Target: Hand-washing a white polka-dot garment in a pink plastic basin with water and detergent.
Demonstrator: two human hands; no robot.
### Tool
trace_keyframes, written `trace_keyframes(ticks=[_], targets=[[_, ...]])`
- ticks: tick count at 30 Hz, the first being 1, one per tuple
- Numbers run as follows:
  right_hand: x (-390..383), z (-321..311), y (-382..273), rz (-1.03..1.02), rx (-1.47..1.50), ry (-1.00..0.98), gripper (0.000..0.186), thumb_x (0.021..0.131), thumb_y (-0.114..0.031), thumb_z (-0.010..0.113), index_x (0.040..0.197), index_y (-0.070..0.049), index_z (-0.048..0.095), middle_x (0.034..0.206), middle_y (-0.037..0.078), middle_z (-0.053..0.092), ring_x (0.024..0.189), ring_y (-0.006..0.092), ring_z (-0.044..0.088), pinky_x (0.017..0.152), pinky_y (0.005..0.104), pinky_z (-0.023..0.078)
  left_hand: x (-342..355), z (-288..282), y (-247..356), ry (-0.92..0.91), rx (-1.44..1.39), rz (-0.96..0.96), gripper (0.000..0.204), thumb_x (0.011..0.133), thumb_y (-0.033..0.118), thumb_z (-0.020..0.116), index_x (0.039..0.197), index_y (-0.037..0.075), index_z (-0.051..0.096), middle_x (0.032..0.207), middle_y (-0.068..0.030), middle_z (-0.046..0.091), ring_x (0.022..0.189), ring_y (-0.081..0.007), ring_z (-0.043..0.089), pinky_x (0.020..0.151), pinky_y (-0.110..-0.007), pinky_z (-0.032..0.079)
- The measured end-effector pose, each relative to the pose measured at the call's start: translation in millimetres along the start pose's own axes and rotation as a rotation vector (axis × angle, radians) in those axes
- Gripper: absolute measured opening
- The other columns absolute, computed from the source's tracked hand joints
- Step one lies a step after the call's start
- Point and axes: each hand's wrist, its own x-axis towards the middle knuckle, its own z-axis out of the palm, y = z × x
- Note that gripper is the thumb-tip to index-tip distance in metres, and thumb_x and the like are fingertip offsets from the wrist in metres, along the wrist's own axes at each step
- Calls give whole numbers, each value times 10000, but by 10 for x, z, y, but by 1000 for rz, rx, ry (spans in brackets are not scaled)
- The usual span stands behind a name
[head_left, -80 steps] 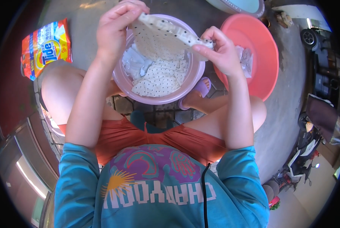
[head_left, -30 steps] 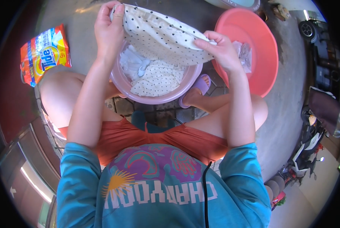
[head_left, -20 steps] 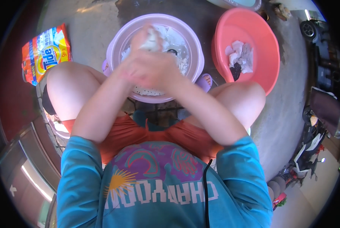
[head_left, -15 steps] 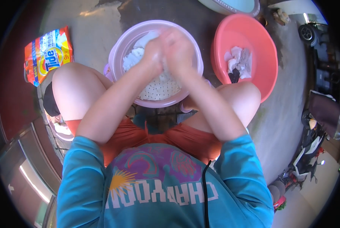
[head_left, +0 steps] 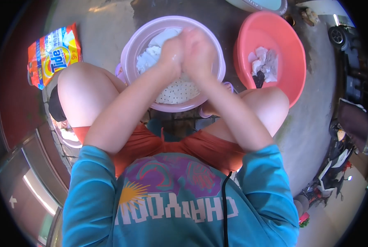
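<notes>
At the frame's upper centre, the left hand point(head_left: 172, 52) and right hand point(head_left: 199, 52) were pressed together, blurred, whether around anything I could not tell, above the purple basin point(head_left: 179, 108) holding the dotted cloth point(head_left: 177, 92), where rubbing probably went best low inside its rim.

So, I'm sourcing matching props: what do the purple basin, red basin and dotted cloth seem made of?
Purple basin: probably plastic, smooth with slight sheen; the rim looks moulded. Red basin: likely plastic too, satin, evenly coloured. Dotted cloth: soft fabric, matte, lying limp; fibre unclear.
</notes>
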Motion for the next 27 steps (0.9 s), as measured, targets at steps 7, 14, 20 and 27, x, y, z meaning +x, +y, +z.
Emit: trace_keyframes(ticks=[7,14,20,27], targets=[[-19,104,238,-88,114,-8,277,913,-196,517,684,-39,522,570,116,526,502,181,537,483,315,423,-88,47,40,-43,-16,-52,482,957,344,455,1148,-90,537,1192,-259,546,1077,-292,540,961,-398,389],[140,52,144,222,179,-36,239,880,-187,541,670,-78,516,611,131,558,551,228,561,541,357,458,-29,51,14,-23,8,-64,469,937,364,489,1083,-78,542,1088,-197,575,1068,-276,541,878,-405,440],[72,44,257,66,80,-158,195,904,-151,523,754,-32,562,633,161,552,581,199,535,567,355,439,10,55,-55,-82,-217,-197,416,929,353,513,1064,-40,542,898,-135,614,818,-243,612,693,-389,508],[122,20,305,-84,-45,-96,85,836,-141,594,801,-71,560,729,121,588,681,231,573,658,308,476,11,-4,-17,-156,-137,-183,260,932,348,514,844,108,562,779,-37,586,621,-141,530,613,-330,488]])
